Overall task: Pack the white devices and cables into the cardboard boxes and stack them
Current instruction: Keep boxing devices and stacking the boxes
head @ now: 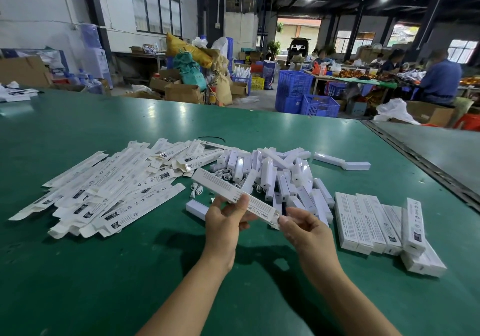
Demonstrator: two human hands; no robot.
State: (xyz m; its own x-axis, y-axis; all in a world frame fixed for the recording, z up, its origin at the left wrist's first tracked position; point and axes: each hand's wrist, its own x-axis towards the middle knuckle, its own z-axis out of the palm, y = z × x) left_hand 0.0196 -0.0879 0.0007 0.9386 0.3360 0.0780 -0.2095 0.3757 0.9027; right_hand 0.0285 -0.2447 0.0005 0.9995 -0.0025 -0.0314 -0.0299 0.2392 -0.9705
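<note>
Head view.
- Long white box (228,186): held above the green table (104,270). The left hand (223,216) grips its middle; the right hand (304,229) pinches its near end.
- Flat unfolded boxes (104,187): pile, left.
- White devices (275,172): heap, centre; cable (196,188) beside it.
- Packed boxes (374,224): row, right.

long box (228,188) white, printed, tilted, raised mid-frame | flat boxes (104,187) heap, left | white devices (275,172) loose pile, ctr | cable (195,189) coiled by pile | packed boxes (368,224) side-by-side row, right
</note>
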